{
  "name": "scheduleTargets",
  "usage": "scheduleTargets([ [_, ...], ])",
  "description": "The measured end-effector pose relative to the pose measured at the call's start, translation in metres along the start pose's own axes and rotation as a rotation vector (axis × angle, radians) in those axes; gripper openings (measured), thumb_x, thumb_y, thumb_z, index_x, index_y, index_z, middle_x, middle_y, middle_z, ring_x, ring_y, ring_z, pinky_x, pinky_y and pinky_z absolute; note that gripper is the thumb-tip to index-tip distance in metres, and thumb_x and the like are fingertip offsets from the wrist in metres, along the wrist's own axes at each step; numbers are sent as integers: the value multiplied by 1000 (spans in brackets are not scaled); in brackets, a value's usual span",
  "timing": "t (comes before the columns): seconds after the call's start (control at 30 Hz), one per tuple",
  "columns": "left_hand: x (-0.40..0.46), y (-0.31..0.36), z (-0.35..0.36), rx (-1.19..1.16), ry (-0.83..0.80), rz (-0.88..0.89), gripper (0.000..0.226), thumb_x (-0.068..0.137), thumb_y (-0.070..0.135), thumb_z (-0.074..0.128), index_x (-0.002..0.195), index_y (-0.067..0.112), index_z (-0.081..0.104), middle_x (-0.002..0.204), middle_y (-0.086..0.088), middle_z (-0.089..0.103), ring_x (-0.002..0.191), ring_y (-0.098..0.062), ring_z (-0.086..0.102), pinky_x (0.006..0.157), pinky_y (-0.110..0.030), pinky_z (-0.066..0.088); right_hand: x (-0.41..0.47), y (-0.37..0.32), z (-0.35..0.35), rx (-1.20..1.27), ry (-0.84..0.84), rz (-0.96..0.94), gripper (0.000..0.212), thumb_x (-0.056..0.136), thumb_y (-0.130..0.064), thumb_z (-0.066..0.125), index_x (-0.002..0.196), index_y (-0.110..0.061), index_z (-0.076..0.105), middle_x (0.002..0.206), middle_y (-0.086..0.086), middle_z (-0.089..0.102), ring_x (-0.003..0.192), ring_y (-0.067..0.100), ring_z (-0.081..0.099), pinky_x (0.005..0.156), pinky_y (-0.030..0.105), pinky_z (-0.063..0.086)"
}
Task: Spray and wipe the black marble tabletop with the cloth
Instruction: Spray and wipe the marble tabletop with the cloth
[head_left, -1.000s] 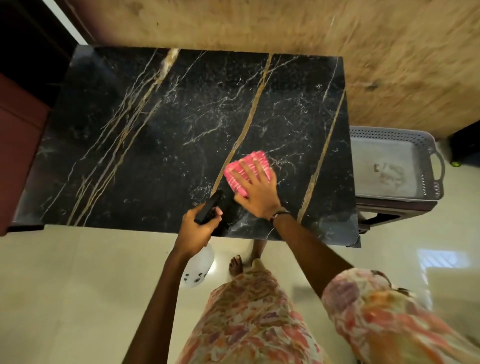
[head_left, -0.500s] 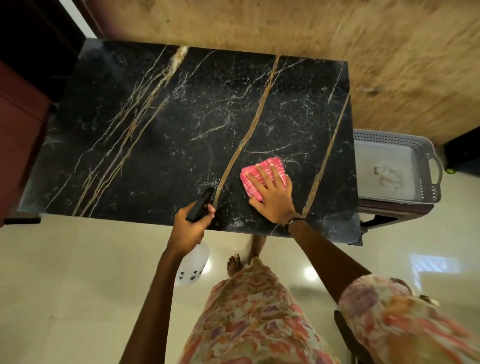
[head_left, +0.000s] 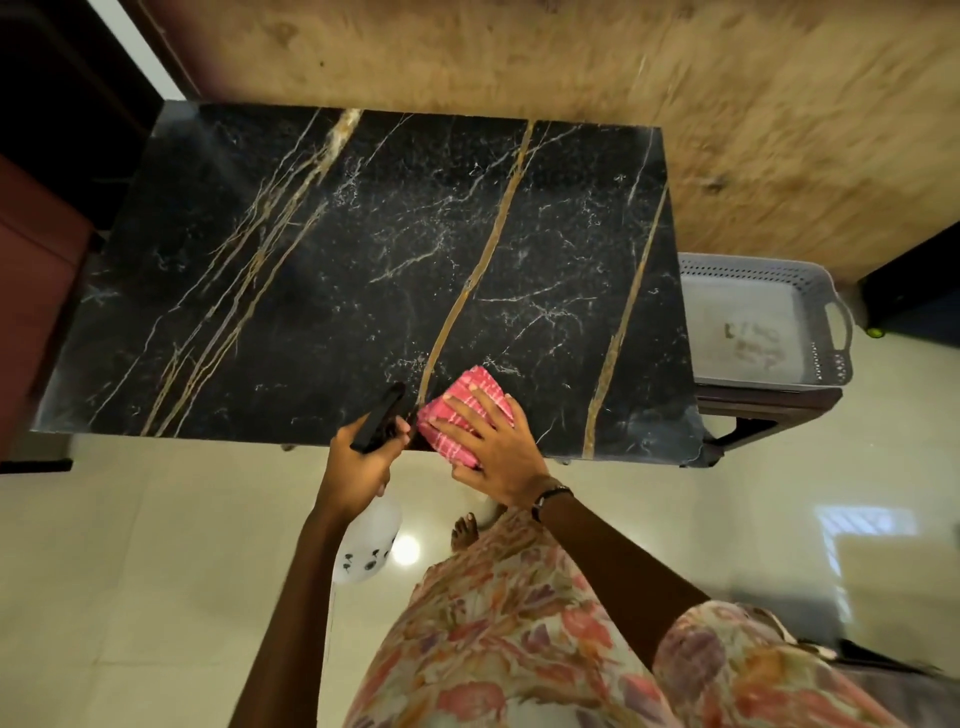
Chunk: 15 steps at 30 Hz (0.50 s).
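The black marble tabletop (head_left: 322, 291) with gold and white veins fills the middle of the view. A folded pink cloth (head_left: 475, 389) lies at its near edge, right of centre. My right hand (head_left: 493, 447) presses flat on the cloth, fingers spread. My left hand (head_left: 361, 467) grips a spray bottle (head_left: 369, 545) just left of the cloth: its black trigger head points over the table edge, and its white body hangs below my hand, off the table.
A grey perforated plastic basket (head_left: 831, 291) sits on a low dark stand to the right of the table. A wood-grain wall runs behind. Dark red furniture stands at the left. Glossy cream floor tiles and my bare foot (head_left: 462, 530) are below.
My right hand has dragged the pink cloth back toward the near edge of the table and slightly left, close to the spray bottle. My left hand has kept holding the bottle.
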<state>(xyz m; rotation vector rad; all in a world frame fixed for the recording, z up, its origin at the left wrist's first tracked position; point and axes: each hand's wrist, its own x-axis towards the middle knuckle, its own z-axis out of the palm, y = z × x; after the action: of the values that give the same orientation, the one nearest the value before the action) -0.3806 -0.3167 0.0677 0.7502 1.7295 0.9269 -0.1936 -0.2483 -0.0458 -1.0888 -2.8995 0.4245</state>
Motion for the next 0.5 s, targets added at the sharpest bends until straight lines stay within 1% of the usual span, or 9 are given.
scheduleTargets([
  [0.07,0,1,3,-7,-8,-1,15,89,5,54,84,16,63,79,-19,56,42,-14,36,43,-24,33,-17,14,-5,15,-7,65,61,87,-58,39,142,-32,40,147,2,43,138,31,33,112,63,16],
  [0.17,2,3,10,0,-27,-6,18,89,4,55,82,19,64,78,-17,58,39,-10,37,40,-23,33,-42,36,-12,23,-12,175,61,88,-58,37,144,-33,38,150,2,39,141,32,28,114,61,9],
  [0.2,3,4,12,1,-33,-6,19,89,4,55,81,19,64,77,-15,59,37,-9,37,39,-21,33,-49,43,-15,22,-13,202,61,88,-58,37,144,-32,39,150,2,39,141,32,28,114,60,9],
  [0.27,5,7,19,2,-42,-9,21,88,3,56,79,20,64,75,-10,61,35,-7,37,37,-19,34,-65,55,-20,32,-8,250,61,88,-57,38,142,-30,41,149,2,41,140,32,29,113,62,14],
  [0.33,6,12,25,-1,-51,-12,21,88,2,55,79,19,64,74,-8,60,34,-7,36,36,-19,33,-79,70,-24,49,4,289,61,87,-56,39,141,-28,43,147,4,44,139,33,32,111,64,20],
  [0.43,8,19,39,11,-61,-8,22,88,-1,52,80,17,63,77,-9,60,34,-7,34,36,-19,32,-100,94,-30,78,28,357,64,86,-57,40,142,-26,42,147,7,43,139,34,32,108,67,22],
  [0.5,9,23,48,27,-64,-8,23,88,-1,52,81,17,64,78,-10,60,35,-8,35,36,-20,32,-113,109,-34,81,54,402,64,86,-56,41,142,-27,38,147,8,43,138,35,33,107,68,24],
])
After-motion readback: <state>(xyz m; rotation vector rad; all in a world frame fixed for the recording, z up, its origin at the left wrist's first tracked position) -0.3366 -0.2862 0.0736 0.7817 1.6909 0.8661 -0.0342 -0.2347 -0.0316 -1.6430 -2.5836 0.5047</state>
